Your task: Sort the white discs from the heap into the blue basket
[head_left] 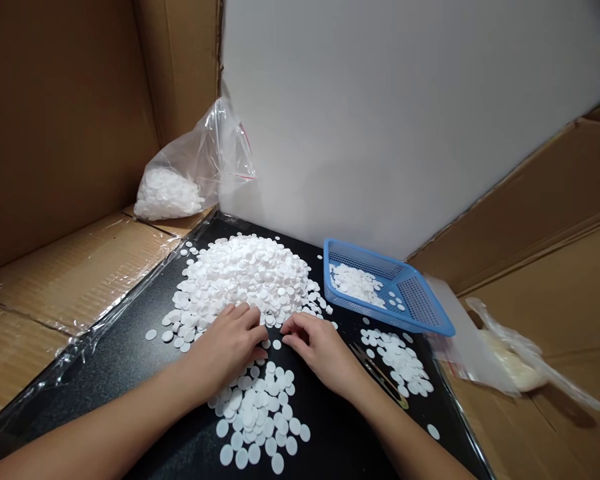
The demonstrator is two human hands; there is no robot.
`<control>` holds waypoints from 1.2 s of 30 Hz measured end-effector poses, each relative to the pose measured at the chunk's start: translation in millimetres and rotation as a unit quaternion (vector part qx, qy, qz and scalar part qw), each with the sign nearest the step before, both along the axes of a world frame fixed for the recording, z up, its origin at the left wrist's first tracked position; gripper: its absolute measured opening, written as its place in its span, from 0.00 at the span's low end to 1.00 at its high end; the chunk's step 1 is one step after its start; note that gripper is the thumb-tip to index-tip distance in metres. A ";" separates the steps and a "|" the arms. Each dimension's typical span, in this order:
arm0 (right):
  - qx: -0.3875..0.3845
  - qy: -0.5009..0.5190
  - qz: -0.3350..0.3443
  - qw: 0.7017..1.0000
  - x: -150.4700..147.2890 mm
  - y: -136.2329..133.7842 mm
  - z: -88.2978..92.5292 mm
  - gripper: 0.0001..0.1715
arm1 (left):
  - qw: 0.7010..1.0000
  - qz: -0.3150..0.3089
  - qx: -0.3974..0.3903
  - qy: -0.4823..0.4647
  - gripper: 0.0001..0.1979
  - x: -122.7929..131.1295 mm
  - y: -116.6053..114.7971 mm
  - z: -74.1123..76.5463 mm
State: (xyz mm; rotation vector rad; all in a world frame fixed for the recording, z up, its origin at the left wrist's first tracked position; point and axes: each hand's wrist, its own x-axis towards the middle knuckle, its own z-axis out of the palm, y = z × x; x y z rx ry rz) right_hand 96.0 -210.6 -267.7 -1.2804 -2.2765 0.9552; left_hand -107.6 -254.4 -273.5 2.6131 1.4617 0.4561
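A large heap of small white round discs (250, 273) lies on the black tabletop. At its near edge is my left hand (233, 340), fingers bent over the discs and thumb apart from them. My right hand (317, 343) rests just to the right, its fingers curved, with a gap between thumb and fingertips; I see nothing held in it. A single white disc (277, 345) lies between the two hands. Closer to me, below my left hand, is a smaller spread of white discs (260, 413). The undersides of my left fingers are hidden.
A blue plastic basket (405, 325) holding some discs stands at back right. Tweezers (380, 377) lie beside my right forearm, near another group of discs (405, 363). A clear bag of discs (167, 193) sits back left. Another plastic bag (515, 360) lies far right. Cardboard (70, 267) surrounds the table.
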 end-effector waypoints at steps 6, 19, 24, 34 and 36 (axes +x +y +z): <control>0.014 0.036 0.042 0.998 -3.1 -4.1 -3.2 0.11 | 1.000 -0.008 -0.013 -0.006 0.08 4.1 4.0 -3.4; 0.044 0.096 0.055 0.993 -8.8 -8.4 -11.6 0.19 | 0.992 0.080 -0.060 -0.080 0.07 -8.3 1.7 5.3; 0.003 0.142 0.066 0.988 -10.6 -13.0 -11.5 0.21 | 0.988 0.082 -0.066 -0.116 0.10 -19.3 3.9 4.7; -0.040 0.158 0.049 0.985 -11.6 -13.0 -13.2 0.22 | 0.972 0.125 -0.060 -0.191 0.10 -49.3 4.3 16.5; -0.044 0.162 0.082 0.982 -12.3 -15.1 -12.2 0.23 | 0.977 0.118 -0.084 -0.156 0.08 -48.7 4.0 18.1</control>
